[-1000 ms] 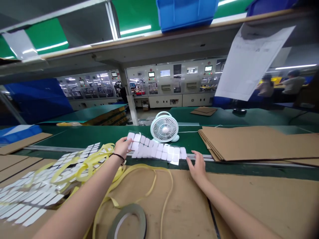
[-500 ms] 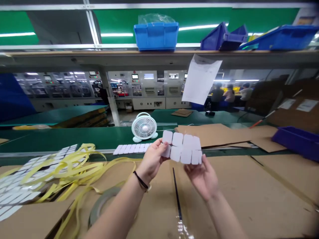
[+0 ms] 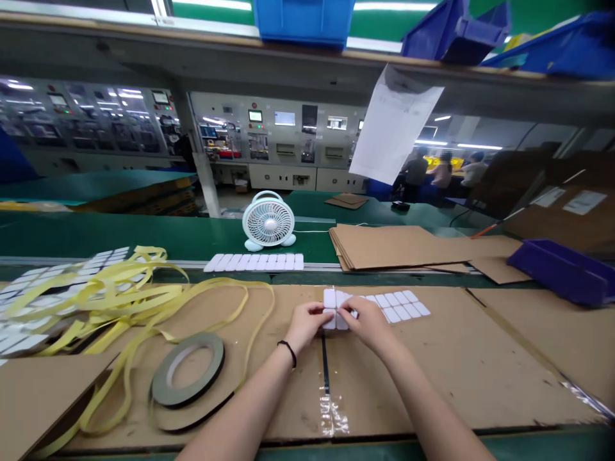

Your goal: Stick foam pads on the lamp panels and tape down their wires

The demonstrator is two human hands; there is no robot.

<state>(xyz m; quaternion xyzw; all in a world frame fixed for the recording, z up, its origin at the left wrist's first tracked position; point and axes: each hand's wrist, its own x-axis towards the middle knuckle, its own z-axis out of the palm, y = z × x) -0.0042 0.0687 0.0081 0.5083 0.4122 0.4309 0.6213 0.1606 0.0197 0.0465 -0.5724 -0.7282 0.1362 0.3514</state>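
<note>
A strip of white rounded rectangular pads (image 3: 401,306) in two rows lies low over the cardboard sheet (image 3: 461,371), its right part passing behind my right hand. At its left end, my left hand (image 3: 307,323) pinches the pads between thumb and fingers. Close beside it, my right hand (image 3: 368,320) has thumb and fingertips closed on the same strip and covers its middle. Left of my forearm is a roll of dark-edged tape (image 3: 218,358). Loose yellow strips (image 3: 129,301) curl across the left side, partly over sheets of similar white pads (image 3: 24,288).
Behind the cardboard, a row of white pads (image 3: 254,262) lies along the bench edge below a small fan (image 3: 269,221). Stacked flat cardboard (image 3: 398,246) and a purple bin (image 3: 562,269) stand at right. A paper sheet (image 3: 396,128) hangs from the shelf. People are in the background.
Both hands have come down from in front of the bench with the pads to the cardboard and moved closer together. The view has tilted down, showing the whole tape roll.
</note>
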